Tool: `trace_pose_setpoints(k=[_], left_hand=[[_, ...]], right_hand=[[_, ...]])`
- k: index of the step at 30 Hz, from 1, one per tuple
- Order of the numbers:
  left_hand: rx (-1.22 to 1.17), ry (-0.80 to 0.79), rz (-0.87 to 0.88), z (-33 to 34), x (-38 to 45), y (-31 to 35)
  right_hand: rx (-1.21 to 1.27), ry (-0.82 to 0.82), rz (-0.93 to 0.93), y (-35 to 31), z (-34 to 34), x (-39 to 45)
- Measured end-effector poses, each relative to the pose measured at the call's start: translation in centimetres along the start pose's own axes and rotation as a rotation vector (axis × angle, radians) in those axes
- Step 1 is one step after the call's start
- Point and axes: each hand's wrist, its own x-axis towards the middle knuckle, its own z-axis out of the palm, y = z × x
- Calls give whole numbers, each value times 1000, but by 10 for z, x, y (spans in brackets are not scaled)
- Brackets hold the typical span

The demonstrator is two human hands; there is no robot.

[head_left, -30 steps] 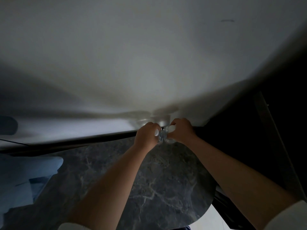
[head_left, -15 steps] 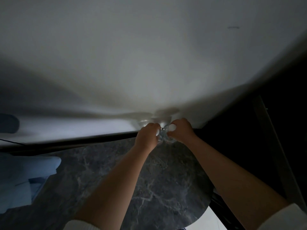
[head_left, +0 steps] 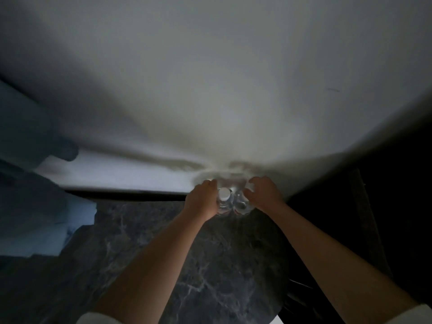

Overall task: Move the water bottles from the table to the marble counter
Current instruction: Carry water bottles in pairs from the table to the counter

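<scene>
Two clear water bottles stand side by side at the far end of the dark marble counter (head_left: 210, 265), close to the pale wall. My left hand (head_left: 202, 201) grips the left water bottle (head_left: 225, 202) around its body, and its white cap shows beside my fingers. My right hand (head_left: 264, 195) curls around the top of the right water bottle (head_left: 243, 205), thumb and fingers on either side of its neck. That bottle's cap is hidden by my fingers. The picture is dim and the bottles' lower parts are hard to make out.
A pale wall (head_left: 210, 90) rises right behind the bottles. A blue cloth or cushion (head_left: 35, 218) lies at the counter's left. Dark furniture (head_left: 374, 206) fills the right side beyond the counter's rounded edge.
Both hands have slipped a little lower and apart on the bottles, so the left bottle's white cap now shows. The view has swung slightly to the right.
</scene>
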Motion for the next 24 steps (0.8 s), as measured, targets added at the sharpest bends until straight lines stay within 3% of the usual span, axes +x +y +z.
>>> trace_pose_setpoints(k=[3, 9, 17, 24], left_hand=[[5, 76, -86, -13, -33, -14], [24, 204, -389, -35, -139, -69], [-156, 367, -903, -42, -344, -159], [-84, 406, -1334, -36, -535, -224]], right_hand=[[-92, 27, -84, -18, -3, -14], [-172, 12, -472, -96, 8, -74], [-267, -189, -938, -250, 70, -203], [-397, -251, -1313, -372, 149, -340]])
